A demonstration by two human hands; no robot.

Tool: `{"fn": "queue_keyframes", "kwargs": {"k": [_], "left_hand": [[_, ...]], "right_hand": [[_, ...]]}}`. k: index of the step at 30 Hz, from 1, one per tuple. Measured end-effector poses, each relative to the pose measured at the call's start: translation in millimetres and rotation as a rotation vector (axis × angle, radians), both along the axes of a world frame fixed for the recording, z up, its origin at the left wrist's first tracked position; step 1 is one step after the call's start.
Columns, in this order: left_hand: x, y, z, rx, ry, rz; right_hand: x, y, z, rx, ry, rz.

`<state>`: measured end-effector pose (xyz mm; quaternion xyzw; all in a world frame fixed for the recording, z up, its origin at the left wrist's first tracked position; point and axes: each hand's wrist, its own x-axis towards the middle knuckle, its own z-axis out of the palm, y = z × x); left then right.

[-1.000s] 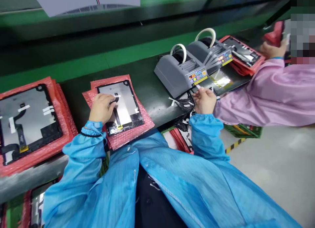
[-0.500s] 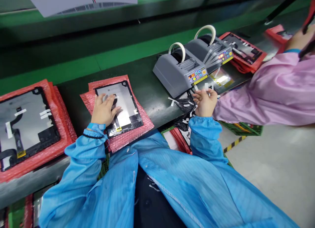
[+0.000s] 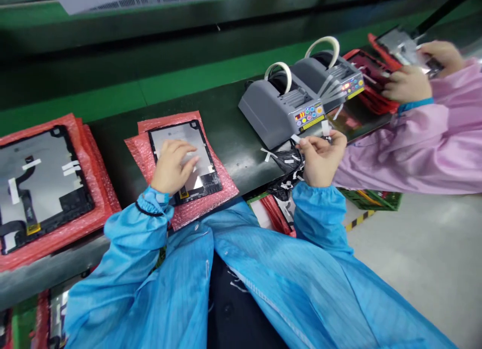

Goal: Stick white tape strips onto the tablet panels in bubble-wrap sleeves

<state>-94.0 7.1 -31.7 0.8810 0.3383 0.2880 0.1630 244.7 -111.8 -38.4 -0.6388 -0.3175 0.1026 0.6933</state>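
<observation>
1. Right hand [image 3: 322, 160]: pinched white tape strips [image 3: 325, 128] beside nearer dispenser [image 3: 268, 110]; step judged as tape-taking.
2. Left hand [image 3: 172, 168]: fingers spread loosely over panel [image 3: 203, 155]; contact was unclear.
3. Panel: lay on pink bubble wrap [image 3: 201, 210], by bench [image 3: 244, 158] front edge.
4. Next move: likely needed strips kept unstuck; bare bench separated dispenser from panel.

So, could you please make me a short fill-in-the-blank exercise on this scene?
1. The person's left hand is over a panel that lies to the ____ of the grey tape dispensers, as the wearer sees it.
2. The person's right hand holds tape pieces coloured ____.
3. The grey tape dispensers number ____.
4. The person's own sleeves are coloured ____.

Missing words: left; white; two; blue.
</observation>
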Motion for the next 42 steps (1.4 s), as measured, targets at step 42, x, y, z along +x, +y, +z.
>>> {"fn": "queue_keyframes", "kwargs": {"k": [42], "left_hand": [[28.8, 10.1, -18.8, -0.414, 0.085, 0.204]], "right_hand": [[-123.8, 86.4, -21.4, -0.362, 0.319, 0.717]]}}
